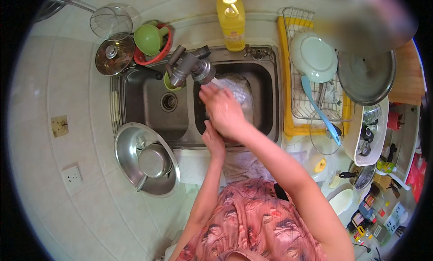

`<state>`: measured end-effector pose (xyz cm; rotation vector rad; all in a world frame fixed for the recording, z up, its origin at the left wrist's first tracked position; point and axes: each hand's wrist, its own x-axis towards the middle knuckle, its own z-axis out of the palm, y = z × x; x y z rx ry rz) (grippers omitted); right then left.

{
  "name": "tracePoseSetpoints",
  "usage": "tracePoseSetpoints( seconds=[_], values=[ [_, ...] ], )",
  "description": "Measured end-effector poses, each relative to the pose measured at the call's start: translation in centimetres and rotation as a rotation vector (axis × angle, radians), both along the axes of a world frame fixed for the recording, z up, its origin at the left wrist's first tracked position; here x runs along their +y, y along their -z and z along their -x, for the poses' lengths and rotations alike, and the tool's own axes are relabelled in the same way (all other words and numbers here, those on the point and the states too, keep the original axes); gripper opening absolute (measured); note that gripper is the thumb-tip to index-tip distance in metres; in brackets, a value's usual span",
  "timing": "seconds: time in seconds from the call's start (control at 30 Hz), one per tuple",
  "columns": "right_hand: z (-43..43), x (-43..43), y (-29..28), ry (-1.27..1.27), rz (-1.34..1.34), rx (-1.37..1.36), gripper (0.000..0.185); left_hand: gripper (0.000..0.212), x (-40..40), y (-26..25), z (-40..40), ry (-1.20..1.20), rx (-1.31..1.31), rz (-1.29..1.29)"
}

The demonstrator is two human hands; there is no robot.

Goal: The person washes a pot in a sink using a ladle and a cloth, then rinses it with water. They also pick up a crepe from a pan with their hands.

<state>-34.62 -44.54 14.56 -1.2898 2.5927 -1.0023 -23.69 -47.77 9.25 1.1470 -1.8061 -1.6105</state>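
Observation:
Both hands are over the right basin (267,101) of a steel double sink, one close above the other. My right hand (223,107) is wet and slightly blurred, its fingers bent under the stream from the grey faucet (203,73). Just below it, my left hand (214,139) has its thumb up, and its fingers are partly hidden by the right hand. Whether anything lies between the hands cannot be made out. Beneath them in the basin is a pale, shiny rounded vessel (248,107) with rippled, bright streaks; its shape is partly covered.
Left of the sink stands a steel bowl (127,162) holding a small pot (154,161). A yellow detergent bottle (233,27) stands behind the basin. On the right, a wire dish rack (297,105) carries a pale green plate (313,57) and a blue spatula (316,101).

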Motion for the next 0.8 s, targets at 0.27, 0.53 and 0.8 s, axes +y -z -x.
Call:
tracePoseSetpoints(
  seconds=[0.27, 0.53, 0.8],
  values=[
    [13.2, -1.8, 4.1, 0.051, -0.338, -0.635, 0.062, 0.041, 1.9, -0.9, -0.8, 0.177, 0.046, 0.066],
    [13.6, 3.8, 1.8, 0.277, 0.09, -0.588, 0.027, 0.037, 1.7, -2.3, 0.8, 0.686, 0.139, 0.243],
    [7.4, 2.6, -1.3, 0.397, 0.141, -0.153, 0.017, 0.018, 4.5, -2.6, 6.5, 0.303, 0.167, -0.027]
  ],
)
